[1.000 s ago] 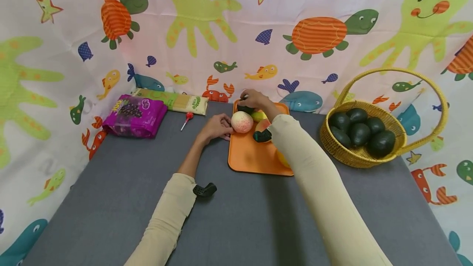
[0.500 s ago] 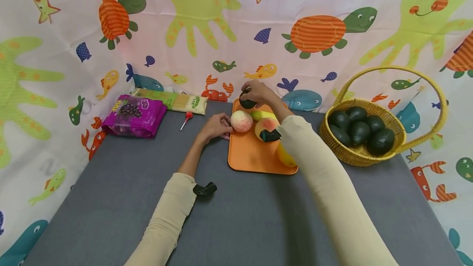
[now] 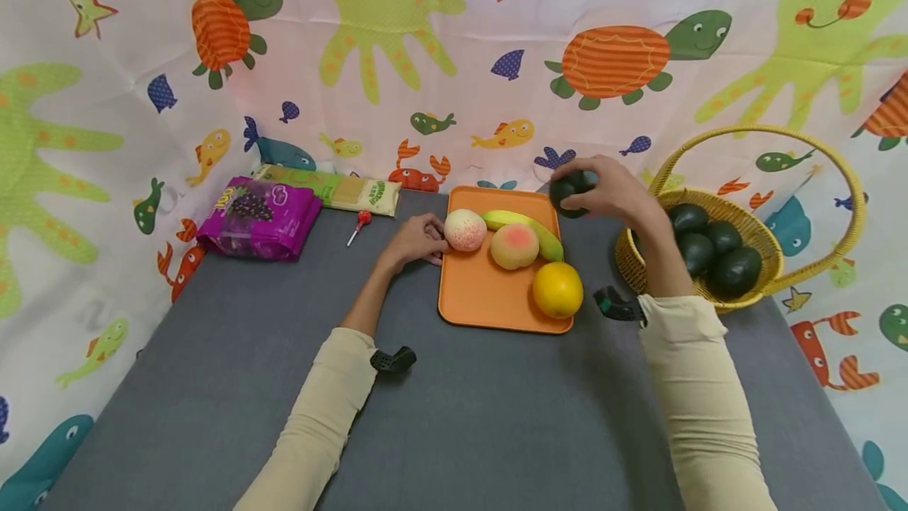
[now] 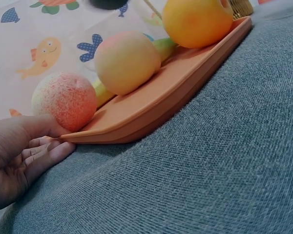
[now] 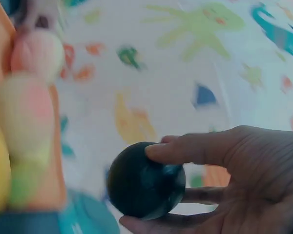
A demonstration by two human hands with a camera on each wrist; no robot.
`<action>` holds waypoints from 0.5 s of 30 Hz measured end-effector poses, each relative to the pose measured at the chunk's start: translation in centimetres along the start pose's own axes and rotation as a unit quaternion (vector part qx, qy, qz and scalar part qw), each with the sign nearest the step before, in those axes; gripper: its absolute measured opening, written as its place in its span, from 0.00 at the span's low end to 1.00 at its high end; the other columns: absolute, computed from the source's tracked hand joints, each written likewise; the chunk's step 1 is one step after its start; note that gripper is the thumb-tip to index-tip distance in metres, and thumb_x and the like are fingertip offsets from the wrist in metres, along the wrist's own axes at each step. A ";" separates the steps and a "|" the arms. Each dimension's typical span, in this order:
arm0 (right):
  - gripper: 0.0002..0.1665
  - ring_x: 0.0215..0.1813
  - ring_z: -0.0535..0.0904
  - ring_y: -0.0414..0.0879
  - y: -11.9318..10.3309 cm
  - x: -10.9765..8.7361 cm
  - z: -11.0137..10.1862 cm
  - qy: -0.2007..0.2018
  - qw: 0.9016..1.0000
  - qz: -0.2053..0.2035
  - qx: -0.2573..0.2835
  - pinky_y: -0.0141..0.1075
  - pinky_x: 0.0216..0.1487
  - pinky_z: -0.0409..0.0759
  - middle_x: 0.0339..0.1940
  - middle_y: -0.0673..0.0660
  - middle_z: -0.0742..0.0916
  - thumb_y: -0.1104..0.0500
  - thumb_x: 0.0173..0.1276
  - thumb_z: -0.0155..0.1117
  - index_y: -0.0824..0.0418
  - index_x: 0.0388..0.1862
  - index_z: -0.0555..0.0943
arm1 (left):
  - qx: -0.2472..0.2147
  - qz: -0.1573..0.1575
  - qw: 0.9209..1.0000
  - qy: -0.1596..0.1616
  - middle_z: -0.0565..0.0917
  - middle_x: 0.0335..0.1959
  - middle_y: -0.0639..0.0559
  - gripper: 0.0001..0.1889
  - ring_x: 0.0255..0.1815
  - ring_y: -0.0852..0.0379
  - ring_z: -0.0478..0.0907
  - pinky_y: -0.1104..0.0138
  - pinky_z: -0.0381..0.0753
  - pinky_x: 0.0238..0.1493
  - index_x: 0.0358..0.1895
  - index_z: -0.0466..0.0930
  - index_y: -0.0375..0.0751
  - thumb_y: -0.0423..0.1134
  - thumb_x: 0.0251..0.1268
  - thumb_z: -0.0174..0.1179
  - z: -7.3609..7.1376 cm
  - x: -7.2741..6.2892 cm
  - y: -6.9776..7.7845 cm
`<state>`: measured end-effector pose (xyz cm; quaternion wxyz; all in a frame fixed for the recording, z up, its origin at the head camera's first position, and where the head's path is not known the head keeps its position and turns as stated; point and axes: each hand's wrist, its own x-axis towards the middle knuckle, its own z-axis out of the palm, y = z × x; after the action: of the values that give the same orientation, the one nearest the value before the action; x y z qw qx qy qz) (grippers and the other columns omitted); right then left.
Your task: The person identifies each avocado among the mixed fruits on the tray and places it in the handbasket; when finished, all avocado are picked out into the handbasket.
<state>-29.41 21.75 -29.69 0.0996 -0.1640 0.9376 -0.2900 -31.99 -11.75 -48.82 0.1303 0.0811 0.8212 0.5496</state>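
My right hand (image 3: pixel 615 192) holds a dark green avocado (image 3: pixel 565 195) in the air, just past the back right corner of the orange tray (image 3: pixel 478 294). In the right wrist view thumb and fingers grip the avocado (image 5: pixel 144 183) from opposite sides. My left hand (image 3: pixel 414 240) pinches the tray's left rim; in the left wrist view the thumb lies over the edge and the fingers below it. On the tray are a speckled peach (image 3: pixel 465 229) beside that hand, a second peach (image 3: pixel 515 247), a banana (image 3: pixel 548 241) behind it and an orange (image 3: pixel 557 290) at the front right.
A yellow wicker basket (image 3: pixel 628 265) with a tall handle stands at the right, holding several avocados (image 3: pixel 734 271); my right forearm partly covers it. Back left lie a purple grape bag (image 3: pixel 258 219), a noodle packet (image 3: pixel 351 194) and a red lollipop (image 3: pixel 363 218). A patterned curtain encloses the back.
My right hand has lifted the avocado from the tray's back left and carried it right, past the tray's edge, uncovering the banana, second peach and orange. The left hand has stayed at the rim.
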 end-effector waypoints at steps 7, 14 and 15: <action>0.36 0.71 0.67 0.71 6.7 -6.9 -4.1 -0.004 0.998 0.043 -0.055 0.61 0.64 0.81 0.78 0.72 0.68 0.65 0.70 0.70 0.61 0.75 0.71 | 0.002 -0.008 1.000 0.001 0.84 0.39 0.42 0.19 0.23 0.62 0.83 0.70 0.87 0.30 0.56 0.78 0.33 0.35 0.64 0.68 -0.4 -0.2 -0.4; 0.55 0.73 0.58 0.81 12.6 -10.8 -5.2 -0.032 0.992 0.076 -0.095 0.78 0.66 0.64 0.76 0.82 0.62 0.78 0.58 0.69 0.68 0.82 0.54 | 0.017 -0.009 1.000 0.014 0.84 0.40 0.42 0.19 0.25 0.61 0.83 0.70 0.87 0.31 0.56 0.79 0.35 0.37 0.64 0.68 -0.8 -0.2 -0.7; 0.53 0.71 0.60 0.80 13.3 -11.1 -5.0 -0.041 0.991 0.066 -0.110 0.77 0.64 0.66 0.75 0.82 0.63 0.80 0.56 0.67 0.69 0.80 0.58 | 0.020 -0.008 1.000 0.015 0.84 0.40 0.43 0.19 0.25 0.61 0.83 0.70 0.87 0.31 0.55 0.79 0.35 0.37 0.63 0.68 -0.8 -0.2 -0.7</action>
<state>-23.85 38.71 -32.28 0.1387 -0.1237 0.9676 -0.1709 -32.02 -12.75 -49.21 0.1206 0.0689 0.8347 0.5328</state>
